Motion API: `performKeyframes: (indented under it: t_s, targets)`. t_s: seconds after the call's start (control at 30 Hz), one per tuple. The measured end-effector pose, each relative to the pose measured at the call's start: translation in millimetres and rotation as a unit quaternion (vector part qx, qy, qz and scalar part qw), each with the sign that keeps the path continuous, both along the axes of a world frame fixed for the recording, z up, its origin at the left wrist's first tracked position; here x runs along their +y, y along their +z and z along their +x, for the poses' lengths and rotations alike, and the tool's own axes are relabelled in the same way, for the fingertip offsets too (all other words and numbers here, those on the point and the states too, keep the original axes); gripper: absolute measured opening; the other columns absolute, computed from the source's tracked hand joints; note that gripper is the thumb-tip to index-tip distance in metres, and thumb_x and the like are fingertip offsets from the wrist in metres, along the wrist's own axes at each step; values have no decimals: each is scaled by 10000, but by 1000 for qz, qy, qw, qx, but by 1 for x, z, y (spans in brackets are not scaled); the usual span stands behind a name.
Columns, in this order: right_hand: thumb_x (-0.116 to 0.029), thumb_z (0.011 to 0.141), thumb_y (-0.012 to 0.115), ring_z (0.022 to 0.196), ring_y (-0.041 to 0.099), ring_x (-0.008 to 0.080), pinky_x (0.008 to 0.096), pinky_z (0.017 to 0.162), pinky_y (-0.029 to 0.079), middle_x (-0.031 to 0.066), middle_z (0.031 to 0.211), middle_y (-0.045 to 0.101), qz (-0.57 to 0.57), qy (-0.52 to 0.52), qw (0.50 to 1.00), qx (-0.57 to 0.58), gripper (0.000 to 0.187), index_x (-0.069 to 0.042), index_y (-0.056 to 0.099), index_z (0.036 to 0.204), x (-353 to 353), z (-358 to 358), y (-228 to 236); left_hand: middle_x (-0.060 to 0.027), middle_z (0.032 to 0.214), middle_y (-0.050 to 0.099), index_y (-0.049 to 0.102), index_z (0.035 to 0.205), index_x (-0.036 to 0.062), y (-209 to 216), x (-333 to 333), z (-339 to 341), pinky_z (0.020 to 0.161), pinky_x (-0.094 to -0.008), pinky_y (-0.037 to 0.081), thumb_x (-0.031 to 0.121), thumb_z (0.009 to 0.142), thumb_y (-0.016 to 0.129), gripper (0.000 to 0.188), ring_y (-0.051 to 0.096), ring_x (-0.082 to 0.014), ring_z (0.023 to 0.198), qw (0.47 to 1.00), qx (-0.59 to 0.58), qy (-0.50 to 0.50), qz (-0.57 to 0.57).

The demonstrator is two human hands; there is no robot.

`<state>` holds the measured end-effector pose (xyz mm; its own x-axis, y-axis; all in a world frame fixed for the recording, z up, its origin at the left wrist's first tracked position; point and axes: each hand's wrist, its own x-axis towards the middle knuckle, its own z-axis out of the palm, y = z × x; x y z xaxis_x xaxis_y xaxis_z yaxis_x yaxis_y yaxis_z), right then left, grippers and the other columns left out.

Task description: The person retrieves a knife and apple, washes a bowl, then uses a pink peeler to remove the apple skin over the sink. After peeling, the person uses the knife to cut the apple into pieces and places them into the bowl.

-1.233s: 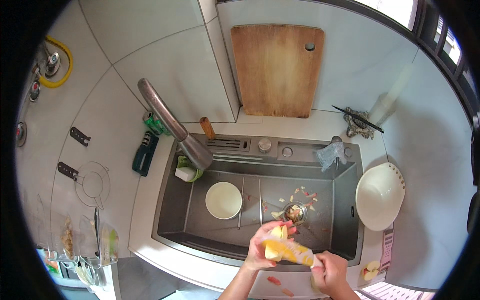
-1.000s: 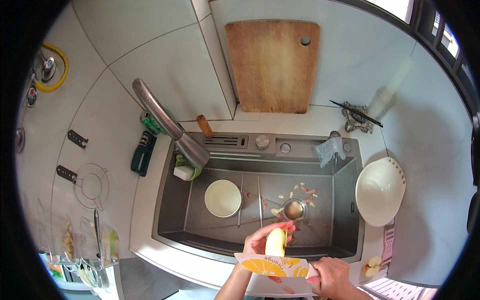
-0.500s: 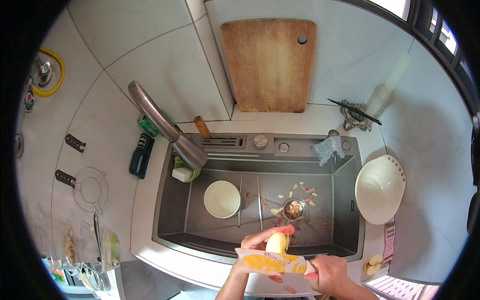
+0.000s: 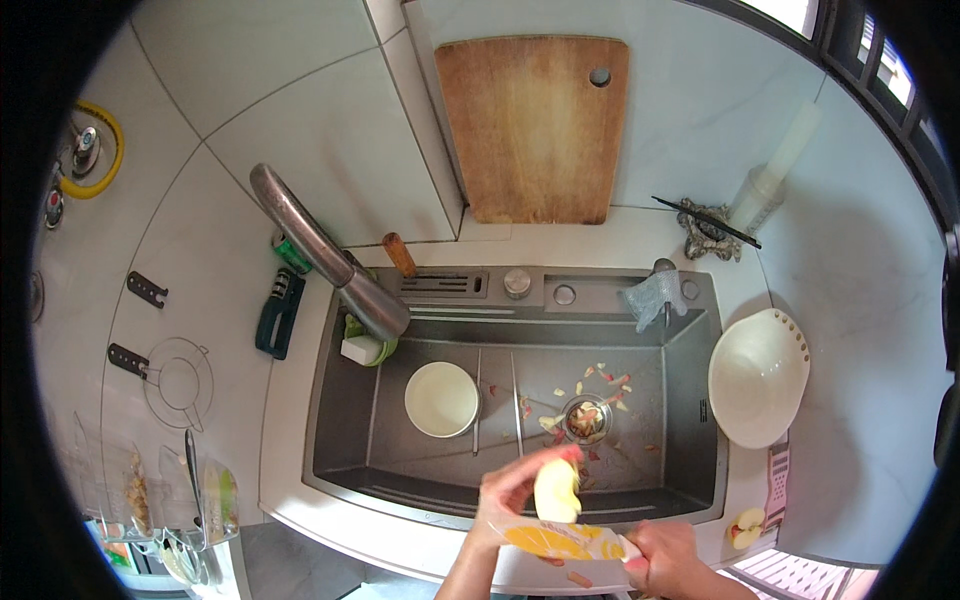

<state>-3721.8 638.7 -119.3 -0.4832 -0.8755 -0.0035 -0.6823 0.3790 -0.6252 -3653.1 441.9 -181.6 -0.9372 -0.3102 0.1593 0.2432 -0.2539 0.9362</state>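
Note:
My left hand (image 4: 507, 493) is closed around a pale, partly peeled apple piece (image 4: 556, 490) above the sink's front edge, with a bit of red at its far end. In my right hand (image 4: 664, 560) is the white handle of a knife (image 4: 562, 542), whose broad blade carries an orange-slice print. The blade lies across in front of the apple, close to my left hand; whether it touches the flesh I cannot tell. Red and pale peel scraps surround the drain strainer (image 4: 587, 419). On the counter at right lies a cut apple piece (image 4: 746, 528).
A white bowl (image 4: 442, 399) stands in the grey sink (image 4: 400, 467), under the metal faucet (image 4: 330, 250). Another white bowl (image 4: 757, 380) rests on the right counter beside a pink-edged grater (image 4: 778, 487). A wooden cutting board (image 4: 535, 130) leans on the back wall.
The knife has shifted slightly toward me and tilted, so less of its printed side shows. More of the apple's pale flesh is visible.

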Motion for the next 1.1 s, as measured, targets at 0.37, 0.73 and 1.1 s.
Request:
performKeyframes:
  t_s: [0.37,0.73,1.1]
  targets:
    - [-338,902,283,399,427,102,224,412,344,25,488,461,-19,-183,910,-371,488,-1,487,615,4,-13,8,-142,1025,560,456,1137,-76,0,0,5,774,-296,461,215,415,866,880,566,-184,897,988,72,-100,88]
    - [-258,885,294,479,498,251,325,515,414,117,531,505,96,-84,956,-264,406,3,512,665,9,-26,16,-250,1040,542,501,1045,-116,-15,-8,8,886,-406,403,331,448,839,819,532,-330,1003,973,-2,-174,152]
    - [-238,885,322,490,494,266,333,526,410,145,562,513,99,-68,956,-269,362,15,520,717,7,-33,-6,-111,1063,559,504,1088,-52,-26,-7,1,846,-303,419,213,472,842,751,543,-171,962,956,-43,-205,207]
